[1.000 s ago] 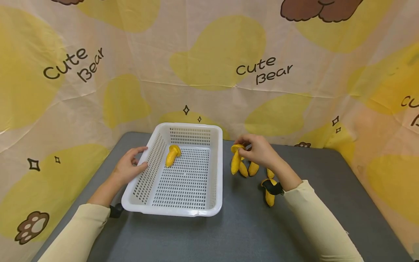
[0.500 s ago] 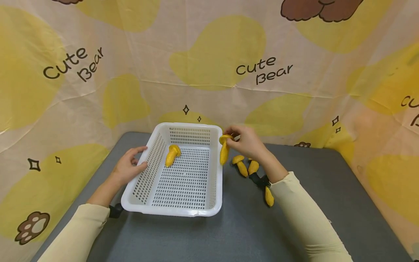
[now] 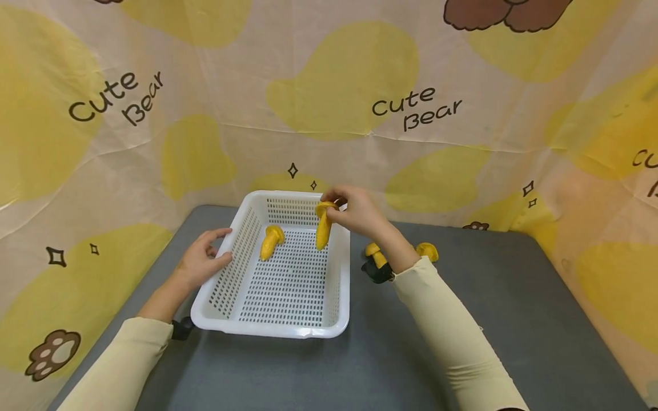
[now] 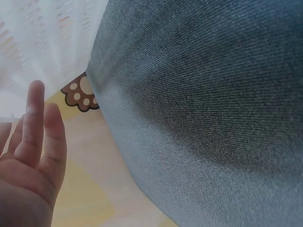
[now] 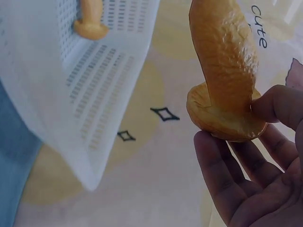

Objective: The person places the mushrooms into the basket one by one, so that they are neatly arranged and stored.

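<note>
A yellow toy mushroom (image 3: 323, 231) hangs stem down from my right hand (image 3: 354, 211), over the right side of a white perforated basket (image 3: 267, 329). Thumb and fingers pinch it by the cap, as the right wrist view shows the mushroom (image 5: 225, 56) up close. A second yellow mushroom (image 3: 269, 245) lies on the basket floor, towards the back left. My left hand (image 3: 200, 260) rests at the basket's left rim, thumb and fingers spread apart. In the left wrist view the fingers of that hand (image 4: 33, 161) are extended beside the basket wall.
On the grey table (image 3: 288, 377), right of the basket, lie more yellow mushrooms, one mushroom (image 3: 374, 251) partly behind the black wrist strap (image 3: 377, 272) and another mushroom (image 3: 426, 250) beyond the right forearm. A printed cloth (image 3: 329, 85) hangs behind the table.
My right hand has carried the mushroom leftward and up, from above the table beside the basket, across the right rim to over the basket. The left hand and basket stay in place.
</note>
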Demonstrator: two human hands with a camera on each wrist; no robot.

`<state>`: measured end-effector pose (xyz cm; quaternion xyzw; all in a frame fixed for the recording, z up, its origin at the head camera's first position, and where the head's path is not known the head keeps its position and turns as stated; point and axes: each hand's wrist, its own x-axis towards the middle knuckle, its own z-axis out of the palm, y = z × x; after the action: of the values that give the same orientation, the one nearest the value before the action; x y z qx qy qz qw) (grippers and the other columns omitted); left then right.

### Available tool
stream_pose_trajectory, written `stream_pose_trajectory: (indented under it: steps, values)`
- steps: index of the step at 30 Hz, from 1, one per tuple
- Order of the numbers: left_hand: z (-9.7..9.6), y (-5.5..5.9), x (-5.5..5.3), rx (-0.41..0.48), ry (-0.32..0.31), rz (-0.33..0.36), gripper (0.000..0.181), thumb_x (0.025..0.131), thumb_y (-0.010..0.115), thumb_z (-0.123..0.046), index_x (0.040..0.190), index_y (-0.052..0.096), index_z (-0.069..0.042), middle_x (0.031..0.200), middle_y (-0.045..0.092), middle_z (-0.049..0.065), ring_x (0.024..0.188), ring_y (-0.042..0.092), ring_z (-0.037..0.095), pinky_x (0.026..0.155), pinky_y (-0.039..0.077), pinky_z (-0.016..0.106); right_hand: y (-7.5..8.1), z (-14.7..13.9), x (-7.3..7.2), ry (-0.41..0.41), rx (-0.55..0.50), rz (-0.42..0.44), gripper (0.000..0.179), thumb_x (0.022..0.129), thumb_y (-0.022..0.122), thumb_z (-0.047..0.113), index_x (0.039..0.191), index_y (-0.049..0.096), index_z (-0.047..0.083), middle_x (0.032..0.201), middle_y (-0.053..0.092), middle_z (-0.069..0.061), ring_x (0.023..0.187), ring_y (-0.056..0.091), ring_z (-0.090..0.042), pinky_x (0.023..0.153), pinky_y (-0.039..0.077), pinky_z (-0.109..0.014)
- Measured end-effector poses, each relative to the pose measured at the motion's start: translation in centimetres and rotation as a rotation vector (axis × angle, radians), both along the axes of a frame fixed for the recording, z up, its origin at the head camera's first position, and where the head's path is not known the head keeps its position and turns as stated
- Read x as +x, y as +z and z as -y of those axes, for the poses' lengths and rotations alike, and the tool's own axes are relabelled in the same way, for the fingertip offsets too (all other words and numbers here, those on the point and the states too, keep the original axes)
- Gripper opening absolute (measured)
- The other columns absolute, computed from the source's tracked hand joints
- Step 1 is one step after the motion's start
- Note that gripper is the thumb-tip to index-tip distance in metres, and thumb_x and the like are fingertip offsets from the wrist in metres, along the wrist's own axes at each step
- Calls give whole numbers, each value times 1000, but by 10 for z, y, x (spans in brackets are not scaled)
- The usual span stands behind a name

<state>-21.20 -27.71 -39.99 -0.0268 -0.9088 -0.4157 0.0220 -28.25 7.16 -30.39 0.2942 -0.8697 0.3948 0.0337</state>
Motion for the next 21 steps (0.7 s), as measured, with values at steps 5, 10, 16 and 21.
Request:
stream_pose_trajectory:
  steps: [5, 10, 16, 21]
  values:
    - [-1, 1, -1, 11, -2, 7, 61, 88, 59, -12, 145, 38, -6, 137, 39, 20, 70, 63, 16, 53, 57, 30, -3, 16, -8, 1, -40, 41, 23, 86, 62, 13, 108, 68, 10, 106, 69, -6, 95, 66, -22, 72, 58, -29]
    - [0, 1, -1, 5, -2, 4, 61, 88, 58, -11, 145, 37, -6, 136, 39, 21, 70, 64, 19, 53, 57, 30, -9, 29, -16, -17, -98, 95, 22, 87, 62, 13, 108, 68, 9, 106, 68, -8, 94, 65, -24, 71, 58, -29]
    - [0, 1, -1, -5, -4, 5, 61, 89, 58, -13, 145, 37, -7, 135, 40, 19, 70, 64, 19, 53, 58, 30, -15, 46, -21, -52, -170, 136, 20, 87, 62, 10, 106, 68, 8, 105, 67, -9, 93, 65, -25, 69, 58, -26]
    - [-1, 1, 1, 3, -14, -4, 61, 89, 58, -12, 145, 37, -5, 136, 39, 20, 68, 63, 18, 53, 56, 29, -21, 59, -23, -99, -215, 154, 19, 87, 63, 10, 105, 67, 8, 105, 67, -9, 93, 66, -26, 69, 58, -25]
